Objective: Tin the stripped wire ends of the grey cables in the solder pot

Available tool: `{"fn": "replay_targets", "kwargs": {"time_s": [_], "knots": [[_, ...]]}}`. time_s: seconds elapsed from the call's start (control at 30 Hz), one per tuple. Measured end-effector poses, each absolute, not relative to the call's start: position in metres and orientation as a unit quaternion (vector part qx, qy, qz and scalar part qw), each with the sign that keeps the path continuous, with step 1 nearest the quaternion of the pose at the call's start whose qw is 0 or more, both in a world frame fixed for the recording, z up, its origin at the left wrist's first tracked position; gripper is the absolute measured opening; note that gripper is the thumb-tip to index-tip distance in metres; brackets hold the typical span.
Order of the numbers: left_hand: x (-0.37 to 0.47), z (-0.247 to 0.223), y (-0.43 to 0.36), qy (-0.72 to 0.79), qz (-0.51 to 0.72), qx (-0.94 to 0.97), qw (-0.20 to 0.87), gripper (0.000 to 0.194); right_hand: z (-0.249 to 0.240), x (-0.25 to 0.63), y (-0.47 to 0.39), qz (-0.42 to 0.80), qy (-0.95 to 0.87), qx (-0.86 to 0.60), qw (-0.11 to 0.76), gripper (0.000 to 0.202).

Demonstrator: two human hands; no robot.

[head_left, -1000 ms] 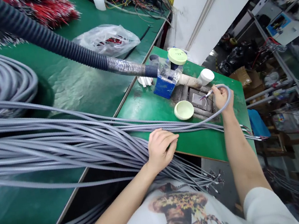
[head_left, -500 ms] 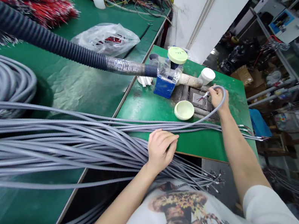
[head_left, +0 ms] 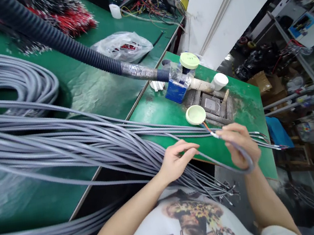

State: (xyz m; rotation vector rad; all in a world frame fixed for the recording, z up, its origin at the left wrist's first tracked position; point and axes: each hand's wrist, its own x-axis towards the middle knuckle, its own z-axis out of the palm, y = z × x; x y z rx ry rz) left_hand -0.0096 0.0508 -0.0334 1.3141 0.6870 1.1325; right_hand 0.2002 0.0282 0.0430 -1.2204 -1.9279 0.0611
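Note:
My right hand (head_left: 242, 146) is closed around a grey cable (head_left: 224, 168) near its end. The cable bends in a loop below this hand. Its white-banded end and thin coloured wires (head_left: 207, 127) point up toward a pale yellow-green dish (head_left: 195, 115); whether the wire tips touch the dish I cannot tell. My left hand (head_left: 178, 158) rests over the bundle of grey cables (head_left: 112, 141), fingers stretched out and thumb apart. The held cable runs past its fingertips. Behind the dish lies a dirty block with a square metal top (head_left: 212, 104).
A ribbed black hose (head_left: 73, 47) crosses to a blue box (head_left: 176, 91) beside the block. A white container (head_left: 220, 81) and a lidded tub (head_left: 189, 60) stand behind. On the left are a coiled cable (head_left: 31, 86) and a plastic bag (head_left: 124, 46).
My right hand has drawn back toward my body with the cable, taking its wires from the metal square to near the dish. My left hand's fingers have straightened somewhat.

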Motion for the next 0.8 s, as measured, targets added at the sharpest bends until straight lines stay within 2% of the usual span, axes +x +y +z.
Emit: {"fn": "replay_targets", "kwargs": {"time_s": [0.1,0.2,0.67,0.8], "knots": [[-0.003,-0.023,0.042,0.266,0.386,0.493,0.733,0.035,0.032,0.195,0.001,0.009,-0.85,-0.42,0.317,0.039],[0.001,-0.021,0.037,0.267,0.347,0.448,0.779,0.043,0.024,0.193,-0.014,-0.004,-0.877,-0.401,0.264,0.042],[0.004,-0.023,0.024,0.282,0.36,0.391,0.799,0.038,0.008,0.189,-0.032,0.023,-0.852,-0.413,0.319,0.059],[0.009,-0.028,0.023,0.271,0.365,0.363,0.813,0.034,0.011,0.191,-0.036,0.03,-0.861,-0.397,0.316,0.058]]}}
